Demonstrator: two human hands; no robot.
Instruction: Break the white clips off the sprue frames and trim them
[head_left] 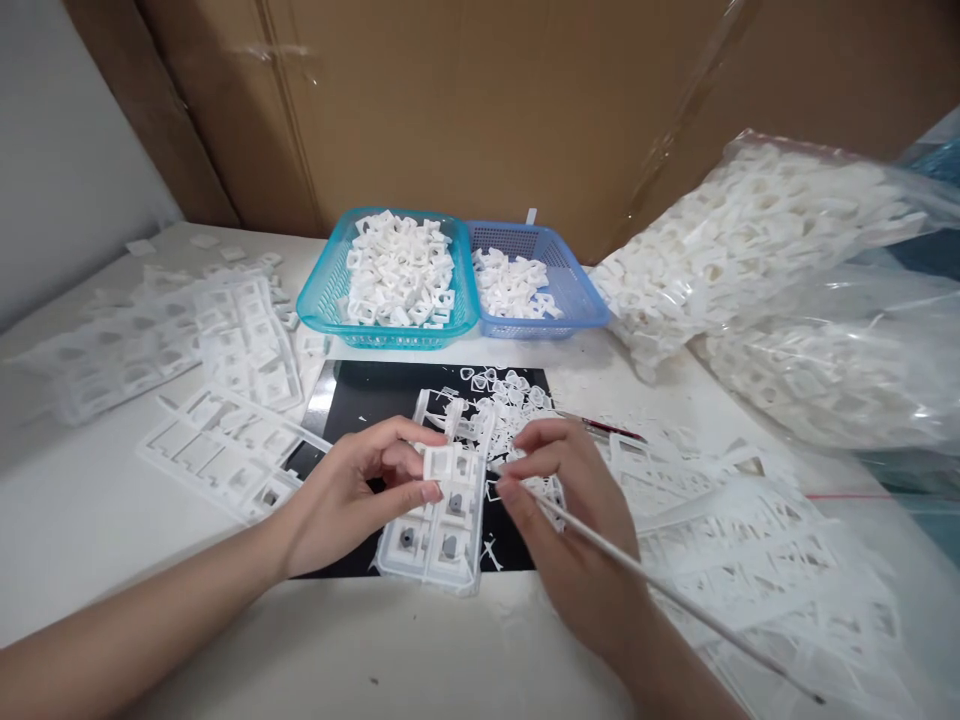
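Observation:
My left hand (367,485) is closed on a white moulded plastic sheet (427,565) with square pockets, thumb on top and fingers at its left side. The sheet lies tilted over a black mat (360,390). In my right hand (577,500) a long thin white rod (675,595) is pinched; its back end points to the lower right, and its front end is near the sheet's right edge. Small white trimmed rings and scraps (510,395) lie on the mat just beyond both hands.
Behind the mat stand a teal basket (311,310) and a blue basket (581,300), both holding small white parts. Clear bags of white pieces (780,230) bulge at the right. Pocketed sheets (247,340) lie left, cut-out frames (765,560) right. A dark red thin tool (607,428) lies beyond my right hand.

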